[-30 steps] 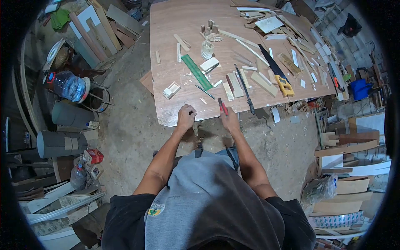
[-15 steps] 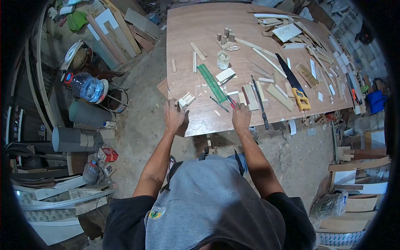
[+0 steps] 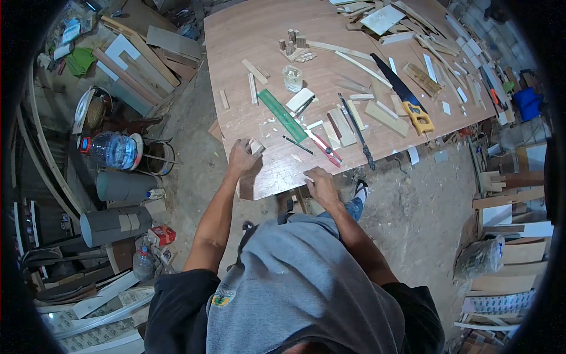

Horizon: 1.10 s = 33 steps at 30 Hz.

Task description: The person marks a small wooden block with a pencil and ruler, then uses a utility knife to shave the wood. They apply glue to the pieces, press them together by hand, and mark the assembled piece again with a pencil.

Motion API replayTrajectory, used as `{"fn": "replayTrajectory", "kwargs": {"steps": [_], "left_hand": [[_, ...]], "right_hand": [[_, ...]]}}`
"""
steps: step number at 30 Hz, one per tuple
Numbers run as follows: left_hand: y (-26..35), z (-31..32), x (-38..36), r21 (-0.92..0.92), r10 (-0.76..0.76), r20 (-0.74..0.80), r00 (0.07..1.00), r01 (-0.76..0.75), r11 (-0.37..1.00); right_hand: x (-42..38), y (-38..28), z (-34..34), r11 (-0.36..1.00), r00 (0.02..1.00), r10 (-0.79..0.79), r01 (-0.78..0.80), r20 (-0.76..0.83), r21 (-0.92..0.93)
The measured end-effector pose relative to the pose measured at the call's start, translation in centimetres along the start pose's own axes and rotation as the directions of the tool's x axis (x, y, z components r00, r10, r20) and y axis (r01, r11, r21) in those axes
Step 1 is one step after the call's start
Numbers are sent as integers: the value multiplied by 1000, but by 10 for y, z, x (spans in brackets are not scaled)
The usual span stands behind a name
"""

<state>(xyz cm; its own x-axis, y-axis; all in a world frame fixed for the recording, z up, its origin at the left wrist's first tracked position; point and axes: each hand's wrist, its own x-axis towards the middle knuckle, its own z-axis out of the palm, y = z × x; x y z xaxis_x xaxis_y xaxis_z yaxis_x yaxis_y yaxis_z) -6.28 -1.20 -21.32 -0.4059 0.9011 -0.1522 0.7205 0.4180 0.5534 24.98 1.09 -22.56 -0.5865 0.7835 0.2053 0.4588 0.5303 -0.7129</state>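
Note:
At the table's front left corner my left hand (image 3: 240, 157) is closed on a small pale wooden box (image 3: 255, 146), its fingers at the box's left side. My right hand (image 3: 321, 184) is over the front edge of the table, fingers loosely bent and apart, with nothing visible in them. Just beyond it lies a red-handled tool (image 3: 332, 156), its handles toward the edge. A dark pencil-like stick (image 3: 298, 145) rests between the hands. Behind that, a green ruler (image 3: 282, 115) lies at a slant beside a white block (image 3: 300, 100).
A handsaw with a yellow handle (image 3: 420, 118) lies to the right, near wood strips (image 3: 386, 118) and a long dark rod (image 3: 355, 133). A clear jar (image 3: 292, 79) stands mid-table. Offcuts (image 3: 383, 20) pile up at the back right. A water bottle (image 3: 115, 150) is off to the left.
My right hand has left the red-handled tool and drawn back left to the table edge. My left hand has closed round the small box. The view has shifted, and a foot now shows.

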Motion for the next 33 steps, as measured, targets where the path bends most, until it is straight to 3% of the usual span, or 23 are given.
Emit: {"fn": "replayTrajectory", "kwargs": {"steps": [1,3,6,10,13,17,19,20,22,24,25,26,27,28,30,33], "left_hand": [[3,-3,-5,0,0,0,1000,0,1000],[11,-13,-23,-263,97,7,995,-92,961],[35,-32,-53,-419,119,25,993,-97,903],[52,-45,-82,-557,289,-74,954,-280,782],[67,-56,-103,-552,304,-132,944,-324,768],[67,-49,-109,-536,237,-160,958,-286,794],[57,-34,-101,-311,159,-168,973,-205,928],[52,-27,-97,-314,158,-172,972,-206,927],[38,-11,-87,10,182,-123,976,-182,983],[31,3,-76,86,220,-129,967,-210,974],[30,7,-68,185,199,-28,980,-191,964],[30,12,-62,284,169,71,983,-182,941],[29,16,-55,281,178,74,981,-192,940],[28,18,-51,274,189,93,978,-208,939],[30,18,-49,262,203,119,972,-228,938],[44,7,-55,273,291,-23,956,-274,922]], "right_hand": [[0,0,2,1000,1000,0,0,0,0],[4,-1,6,1000,1000,-3,4,19,-24],[12,-3,8,998,998,-38,40,42,-49],[21,16,20,986,983,-76,99,170,-132],[23,16,22,971,960,-122,168,252,-172],[30,10,22,946,971,-105,164,214,-279],[29,10,21,944,974,-104,161,204,-288],[31,10,23,968,988,-72,102,133,-231],[35,15,27,984,997,-41,52,68,-170],[38,20,28,927,981,162,-190,109,325],[41,22,24,928,981,165,-190,104,320],[43,24,22,775,915,309,-400,258,490],[46,22,17,549,812,396,-584,429,598],[47,13,9,548,812,403,-584,422,599],[46,-4,-8,364,803,382,-585,457,725],[47,-14,-20,272,803,354,-578,479,769]]}}
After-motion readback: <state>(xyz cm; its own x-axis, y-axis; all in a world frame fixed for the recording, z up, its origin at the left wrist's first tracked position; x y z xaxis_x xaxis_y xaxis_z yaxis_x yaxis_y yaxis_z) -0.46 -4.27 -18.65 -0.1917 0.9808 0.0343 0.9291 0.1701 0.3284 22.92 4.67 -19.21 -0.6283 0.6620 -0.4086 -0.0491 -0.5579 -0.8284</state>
